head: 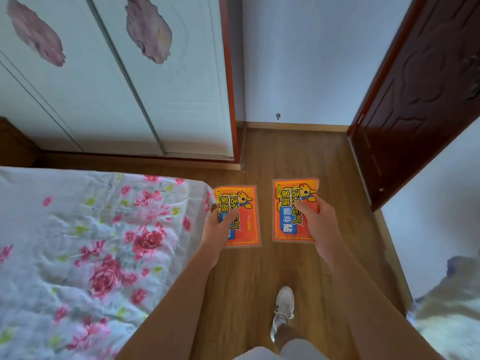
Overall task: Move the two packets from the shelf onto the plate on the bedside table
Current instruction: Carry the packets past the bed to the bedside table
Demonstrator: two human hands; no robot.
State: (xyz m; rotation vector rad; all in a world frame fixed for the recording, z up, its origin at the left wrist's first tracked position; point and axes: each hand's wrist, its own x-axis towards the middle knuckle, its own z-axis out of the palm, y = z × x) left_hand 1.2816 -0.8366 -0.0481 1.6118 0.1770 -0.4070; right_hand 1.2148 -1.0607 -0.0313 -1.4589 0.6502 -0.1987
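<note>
Each of my hands holds one flat orange packet with yellow and blue print. My left hand (pixel 217 231) grips the left packet (pixel 245 211) by its left edge, thumb on top. My right hand (pixel 320 224) grips the right packet (pixel 288 211) by its right edge, thumb across the face. Both packets are held out over the wooden floor, side by side and a little apart. No shelf, plate or bedside table is in view.
A bed with a floral sheet (pixel 85 250) fills the left, its corner close to my left hand. White sliding wardrobe doors (pixel 117 100) stand ahead. A dark red door (pixel 415 113) stands open at the right. My shoe (pixel 284 305) is on the wooden floor (pixel 293 157).
</note>
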